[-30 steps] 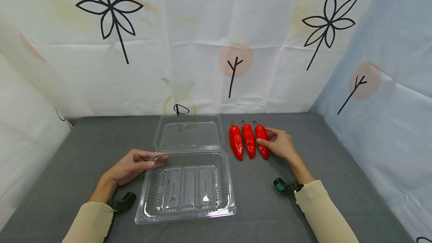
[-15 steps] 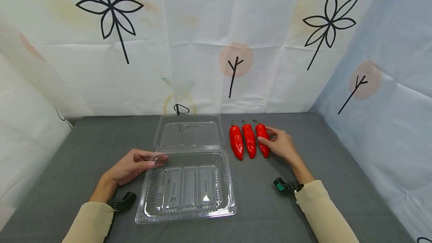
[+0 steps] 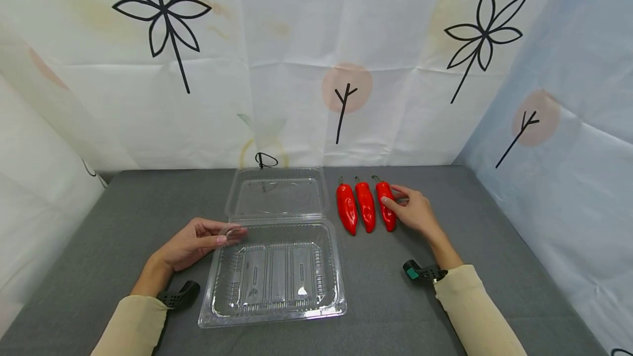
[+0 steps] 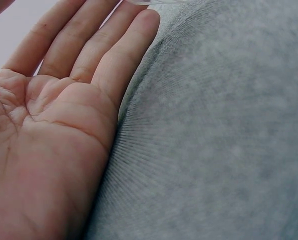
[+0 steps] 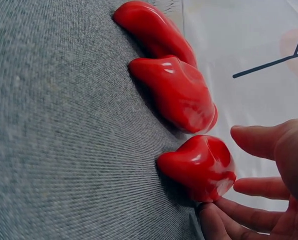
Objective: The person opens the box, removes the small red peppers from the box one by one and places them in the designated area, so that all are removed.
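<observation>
Three red chili peppers with green stems lie side by side at the back right of the table. My right hand [image 3: 414, 210] is at the rightmost pepper [image 3: 384, 190]. In the right wrist view, fingertips touch this pepper [image 5: 199, 167], while the thumb [image 5: 259, 142] stands apart above it. The middle pepper [image 3: 366, 207] and the left pepper [image 3: 347, 210] lie free. My left hand [image 3: 190, 243] touches the upper left rim of a clear plastic clamshell box [image 3: 277, 315], whose lid [image 3: 277, 194] lies folded back. Long, nearly straight fingers [image 4: 116, 57] show in the left wrist view.
A grey cloth covers the table [image 3: 376, 301]. White patterned curtains [image 3: 296, 43] rise behind it and at both sides. Black straps with small devices [image 3: 180, 296] sit on both wrists.
The rightmost pepper has shifted slightly right with my right hand, widening its gap to the middle pepper. My left hand and the clamshell box have stayed put.
</observation>
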`<state>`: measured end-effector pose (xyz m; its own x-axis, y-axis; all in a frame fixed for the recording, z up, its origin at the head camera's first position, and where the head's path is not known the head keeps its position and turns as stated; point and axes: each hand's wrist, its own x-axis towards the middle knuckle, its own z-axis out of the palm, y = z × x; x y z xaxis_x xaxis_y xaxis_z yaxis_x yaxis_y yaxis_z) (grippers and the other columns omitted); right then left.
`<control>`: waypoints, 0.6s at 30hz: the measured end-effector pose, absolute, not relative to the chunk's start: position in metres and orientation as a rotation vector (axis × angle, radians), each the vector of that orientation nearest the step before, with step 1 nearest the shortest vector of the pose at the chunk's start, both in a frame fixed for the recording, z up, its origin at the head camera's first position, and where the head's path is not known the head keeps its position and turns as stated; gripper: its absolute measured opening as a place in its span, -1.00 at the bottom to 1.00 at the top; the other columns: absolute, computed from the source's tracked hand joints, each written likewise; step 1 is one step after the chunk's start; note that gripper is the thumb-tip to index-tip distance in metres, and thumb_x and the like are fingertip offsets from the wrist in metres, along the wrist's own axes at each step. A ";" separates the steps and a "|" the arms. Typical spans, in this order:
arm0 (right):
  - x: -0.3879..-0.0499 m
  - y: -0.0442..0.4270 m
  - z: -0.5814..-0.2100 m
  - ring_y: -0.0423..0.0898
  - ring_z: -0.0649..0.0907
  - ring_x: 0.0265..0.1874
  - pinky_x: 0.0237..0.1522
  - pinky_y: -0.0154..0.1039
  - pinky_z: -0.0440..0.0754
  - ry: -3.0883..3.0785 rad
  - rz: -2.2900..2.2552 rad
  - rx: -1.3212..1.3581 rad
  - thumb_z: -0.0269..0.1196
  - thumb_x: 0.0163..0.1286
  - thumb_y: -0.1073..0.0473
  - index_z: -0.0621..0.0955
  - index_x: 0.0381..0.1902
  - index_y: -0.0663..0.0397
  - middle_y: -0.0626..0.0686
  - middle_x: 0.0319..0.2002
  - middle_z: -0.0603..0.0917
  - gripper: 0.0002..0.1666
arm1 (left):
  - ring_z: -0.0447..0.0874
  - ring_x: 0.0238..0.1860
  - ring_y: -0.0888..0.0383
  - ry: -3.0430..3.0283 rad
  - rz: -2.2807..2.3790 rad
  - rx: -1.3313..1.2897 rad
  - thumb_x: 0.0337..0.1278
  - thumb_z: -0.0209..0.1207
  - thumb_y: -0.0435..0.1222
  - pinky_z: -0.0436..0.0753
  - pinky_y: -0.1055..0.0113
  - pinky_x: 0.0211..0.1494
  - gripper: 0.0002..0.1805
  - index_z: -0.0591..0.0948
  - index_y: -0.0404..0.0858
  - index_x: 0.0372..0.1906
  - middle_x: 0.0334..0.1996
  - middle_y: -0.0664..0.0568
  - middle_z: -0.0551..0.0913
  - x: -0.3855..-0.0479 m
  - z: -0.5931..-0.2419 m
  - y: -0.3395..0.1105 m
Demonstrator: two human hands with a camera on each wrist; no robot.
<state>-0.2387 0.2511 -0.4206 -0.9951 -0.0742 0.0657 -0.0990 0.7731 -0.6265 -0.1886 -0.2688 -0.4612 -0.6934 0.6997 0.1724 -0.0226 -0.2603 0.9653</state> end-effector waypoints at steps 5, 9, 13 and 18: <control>-0.239 0.251 -0.422 0.28 0.68 0.01 -0.08 0.10 0.73 -2.926 1.037 0.142 0.27 0.47 -0.02 0.45 0.39 0.31 0.41 0.14 0.61 -0.30 | 0.50 0.35 -0.01 1.521 1.998 0.830 0.42 -0.05 -0.64 0.48 0.18 0.40 -0.59 0.38 -0.69 0.30 0.28 -0.32 0.53 -0.189 -0.462 -0.269; -0.239 0.251 -0.421 0.30 0.67 0.02 -0.07 0.11 0.73 -2.918 1.040 0.144 0.27 0.48 -0.01 0.45 0.38 0.33 0.42 0.13 0.61 -0.30 | 0.51 0.35 -0.01 1.518 1.999 0.831 0.42 -0.05 -0.63 0.49 0.18 0.39 -0.60 0.39 -0.68 0.30 0.27 -0.30 0.55 -0.189 -0.462 -0.269; -0.239 0.251 -0.421 0.31 0.66 0.05 -0.04 0.13 0.71 -2.921 1.040 0.141 0.25 0.49 -0.03 0.45 0.39 0.32 0.42 0.14 0.61 -0.30 | 0.51 0.35 -0.01 1.517 1.999 0.841 0.43 -0.05 -0.62 0.49 0.19 0.39 -0.60 0.39 -0.67 0.30 0.28 -0.32 0.53 -0.189 -0.461 -0.269; -0.238 0.252 -0.419 0.31 0.65 0.06 -0.04 0.12 0.71 -2.927 1.049 0.143 0.25 0.49 -0.04 0.45 0.39 0.31 0.42 0.15 0.60 -0.31 | 0.51 0.35 -0.01 1.522 2.003 0.814 0.43 -0.04 -0.62 0.49 0.19 0.39 -0.59 0.39 -0.67 0.31 0.28 -0.32 0.53 -0.188 -0.459 -0.268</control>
